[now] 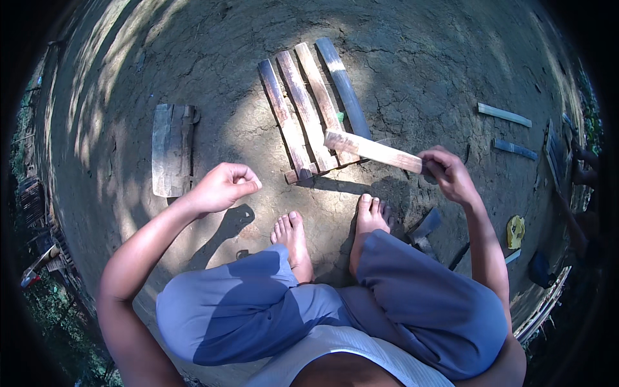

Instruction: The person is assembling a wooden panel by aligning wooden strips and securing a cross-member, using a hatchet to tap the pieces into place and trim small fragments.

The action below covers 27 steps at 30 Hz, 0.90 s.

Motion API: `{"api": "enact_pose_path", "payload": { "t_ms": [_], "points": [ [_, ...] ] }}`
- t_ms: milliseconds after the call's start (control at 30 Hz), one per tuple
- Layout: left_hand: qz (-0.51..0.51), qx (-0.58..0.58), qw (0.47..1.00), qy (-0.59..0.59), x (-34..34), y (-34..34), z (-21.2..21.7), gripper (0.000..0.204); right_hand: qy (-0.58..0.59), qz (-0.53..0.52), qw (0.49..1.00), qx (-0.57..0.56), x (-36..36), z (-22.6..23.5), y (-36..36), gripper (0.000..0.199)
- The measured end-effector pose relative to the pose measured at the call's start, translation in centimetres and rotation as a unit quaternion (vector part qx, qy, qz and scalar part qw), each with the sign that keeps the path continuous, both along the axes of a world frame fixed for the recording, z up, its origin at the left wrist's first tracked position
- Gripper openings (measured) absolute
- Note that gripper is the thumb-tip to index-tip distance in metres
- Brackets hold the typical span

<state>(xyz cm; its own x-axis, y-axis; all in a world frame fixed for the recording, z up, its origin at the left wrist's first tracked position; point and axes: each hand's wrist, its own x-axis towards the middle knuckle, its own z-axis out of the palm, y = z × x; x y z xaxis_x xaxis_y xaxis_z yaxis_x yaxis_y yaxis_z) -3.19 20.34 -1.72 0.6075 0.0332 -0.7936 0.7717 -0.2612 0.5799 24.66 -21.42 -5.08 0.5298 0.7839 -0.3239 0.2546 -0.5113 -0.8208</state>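
R hand [446, 174] grips wood slat [374, 151] @ R end; L hand [224, 187] apart, loosely curled, contents unclear.

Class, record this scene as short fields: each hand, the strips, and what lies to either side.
Right hand: gripping one end of a wooden strip
Left hand: fingers curled, nothing clearly visible in it
Laid out: four strips side by side, a crosspiece by the near ends of three
To the left: wooden board
To the right: two short strips, a yellow object
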Motion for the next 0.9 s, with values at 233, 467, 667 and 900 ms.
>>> {"api": "enact_pose_path", "payload": {
  "t_ms": [233, 467, 667, 900],
  "points": [
    [0.184, -0.014, 0.983, -0.017, -7.6, -9.2, -15.6, 0.028, -0.063, 0.204, 0.971, -0.109, -6.3, -8.1, 4.8, 0.025],
    [0.273, 0.074, 0.959, -0.013, -6.7, -11.9, -17.6, 0.022, -0.154, 0.151, 0.976, 0.003, -5.6, -9.0, 6.0, 0.023],
    [0.327, 0.082, 0.940, -0.043, -6.2, -13.0, -17.4, 0.019, -0.144, -0.158, 0.976, -0.041, -5.1, -10.4, 1.7, 0.029],
    [0.357, 0.089, 0.926, -0.079, -6.0, -13.6, -17.2, 0.023, 0.049, -0.209, 0.975, -0.052, -5.1, -13.5, 0.7, 0.039]
  ]
}}
